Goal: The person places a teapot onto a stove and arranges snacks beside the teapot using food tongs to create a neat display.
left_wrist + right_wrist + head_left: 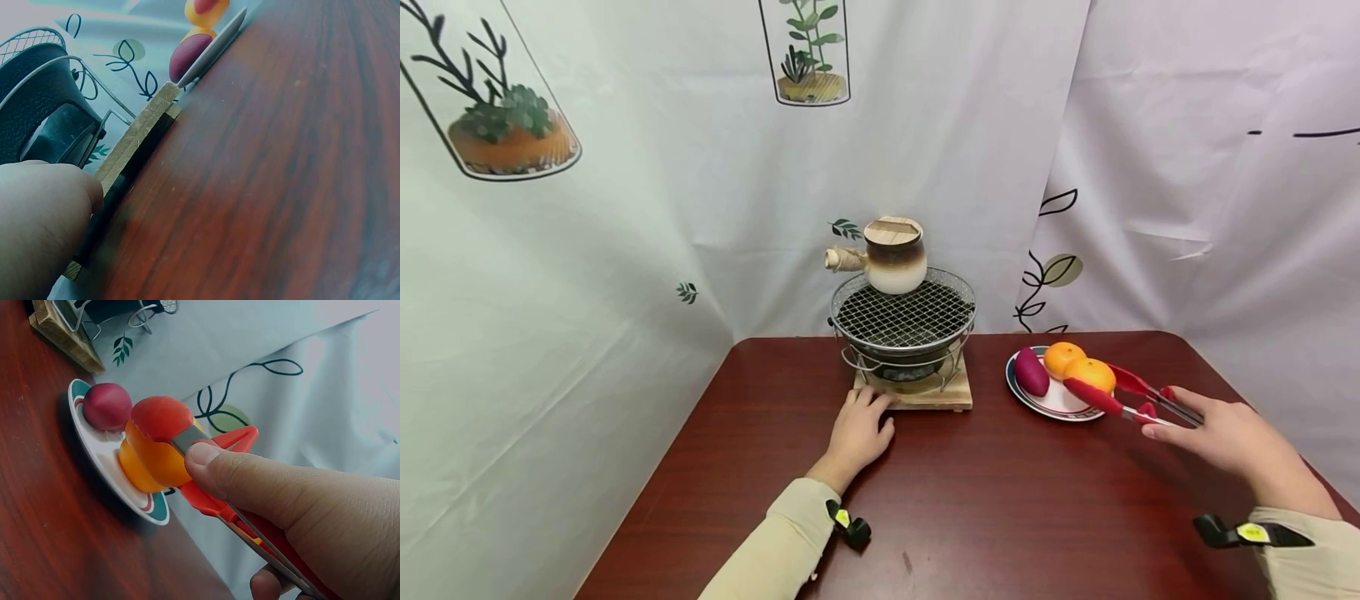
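My right hand (1232, 429) grips a pair of red-tipped metal tongs (1138, 412) at the table's right side. The red tips (164, 419) stand on either side of the nearer orange (1088, 374), which sits on a plate (1060, 414). Beside it on that plate are another orange (1063, 358) and a purple oval vegetable (1032, 372). My left hand (859, 429) rests at the front left edge of a wooden board (925, 398), its fingertips touching the board. On the board stands a round tabletop grill (906, 321) with a wire mesh.
A small brown-and-white pot (896, 267) with a wooden lid and side handle sits on the back of the grill mesh. The dark red table (970, 500) ends at a printed white curtain (985, 150) behind and on both sides.
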`<move>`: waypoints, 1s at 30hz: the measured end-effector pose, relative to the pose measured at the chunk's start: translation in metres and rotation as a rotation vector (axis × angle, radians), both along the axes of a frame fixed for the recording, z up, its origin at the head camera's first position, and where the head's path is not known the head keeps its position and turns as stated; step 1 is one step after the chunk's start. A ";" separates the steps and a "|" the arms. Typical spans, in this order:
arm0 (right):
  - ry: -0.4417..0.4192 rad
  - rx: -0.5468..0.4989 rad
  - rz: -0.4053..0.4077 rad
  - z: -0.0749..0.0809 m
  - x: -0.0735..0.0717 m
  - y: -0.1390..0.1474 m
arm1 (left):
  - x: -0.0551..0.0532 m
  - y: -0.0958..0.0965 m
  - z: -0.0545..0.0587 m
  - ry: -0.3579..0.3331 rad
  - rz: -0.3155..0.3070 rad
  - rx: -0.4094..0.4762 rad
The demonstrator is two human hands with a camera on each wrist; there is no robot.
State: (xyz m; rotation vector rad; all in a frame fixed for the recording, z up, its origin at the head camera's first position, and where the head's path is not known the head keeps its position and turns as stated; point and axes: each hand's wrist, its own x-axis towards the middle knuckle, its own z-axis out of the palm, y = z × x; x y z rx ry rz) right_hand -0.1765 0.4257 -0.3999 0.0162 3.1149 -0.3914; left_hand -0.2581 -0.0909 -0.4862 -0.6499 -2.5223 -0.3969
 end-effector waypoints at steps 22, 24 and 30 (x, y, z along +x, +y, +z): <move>0.033 0.026 0.016 0.032 -0.011 -0.006 | 0.002 0.000 0.001 -0.013 0.000 -0.009; 0.035 0.025 0.019 0.035 -0.012 -0.006 | 0.003 0.000 0.001 -0.012 0.001 -0.009; 0.051 0.028 0.042 0.043 -0.017 -0.007 | 0.003 0.000 0.000 -0.018 -0.002 -0.002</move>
